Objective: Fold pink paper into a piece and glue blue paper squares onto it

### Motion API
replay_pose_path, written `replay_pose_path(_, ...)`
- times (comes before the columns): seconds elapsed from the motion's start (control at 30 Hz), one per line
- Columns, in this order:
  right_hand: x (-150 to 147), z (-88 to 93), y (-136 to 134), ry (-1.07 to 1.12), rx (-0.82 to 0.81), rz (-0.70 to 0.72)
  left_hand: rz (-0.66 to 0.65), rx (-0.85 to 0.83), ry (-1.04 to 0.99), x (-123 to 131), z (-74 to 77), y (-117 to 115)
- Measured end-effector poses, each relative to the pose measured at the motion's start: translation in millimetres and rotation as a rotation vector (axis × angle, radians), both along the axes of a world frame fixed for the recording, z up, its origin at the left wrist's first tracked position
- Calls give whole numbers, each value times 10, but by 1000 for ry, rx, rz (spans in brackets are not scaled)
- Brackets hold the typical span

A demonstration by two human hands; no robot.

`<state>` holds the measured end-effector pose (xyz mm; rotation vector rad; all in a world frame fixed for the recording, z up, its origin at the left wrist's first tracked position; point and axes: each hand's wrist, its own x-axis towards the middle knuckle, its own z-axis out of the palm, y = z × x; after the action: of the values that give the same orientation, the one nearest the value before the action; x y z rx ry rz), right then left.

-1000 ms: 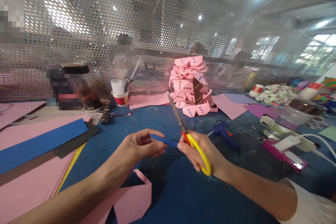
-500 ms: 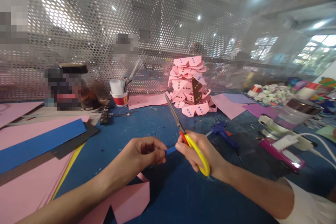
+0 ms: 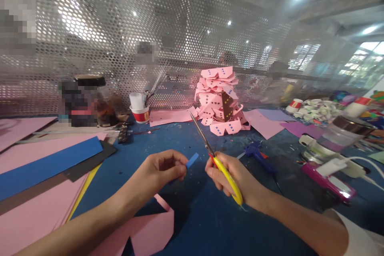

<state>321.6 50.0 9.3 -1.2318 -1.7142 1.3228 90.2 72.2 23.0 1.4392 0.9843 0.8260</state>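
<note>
Between the thumb and fingers of my left hand (image 3: 166,168) is a small blue strip (image 3: 192,161), its free end pointing up and right. My right hand (image 3: 229,176) is closed around scissors (image 3: 223,168) with yellow and red handles; the blades point up and left and look closed. A gap separates the strip from my right hand. Below my left hand lies a folded pink paper piece (image 3: 153,230), partly covered by my left forearm.
Pink paper shapes with small squares form a stack (image 3: 220,100) at the back. A blue glue gun (image 3: 259,158) lies right of my right hand. Blue paper (image 3: 54,164) tops sheets at left. A paper cup (image 3: 140,114), jars and a magenta device (image 3: 328,182) stand or lie around.
My right hand has let go of the blue strip and moved slightly right, still with the scissors. The strip's free end now shows, angled upward from my left hand. The view has shifted a little.
</note>
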Motion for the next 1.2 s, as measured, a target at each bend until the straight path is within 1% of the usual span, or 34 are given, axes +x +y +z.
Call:
replay_pose_path(0.1, 46, -27, -5, -74, 45, -2, 54, -25, -39, -27, 27, 35)
replay_pose_path(0.23, 91, -34, 7, -310, 190, -2, 93, -67, -142, -54, -8, 80)
replay_pose_path(0.37, 116, -41, 29, -509, 352, -15, 143, -62, -146, -85, -25, 85)
replay_pose_path(0.5, 127, -56, 37, -649, 450, -19, 208, -62, -175, -119, -44, 77)
replay_pose_path(0.63, 139, -84, 45, -705, 527, -22, 234, -73, -230, -126, -63, 81)
replay_pose_path(0.73, 129, -101, 45, -741, 553, -14, 231, -41, -222, -117, -57, 80)
replay_pose_path(0.93, 85, -89, 14, -762, 537, -23, 228, -16, -198, -89, -51, 73)
replay_pose_path(1.2, 69, -66, -13, -701, 502, 2, 217, -10, -169, -66, -59, 72)
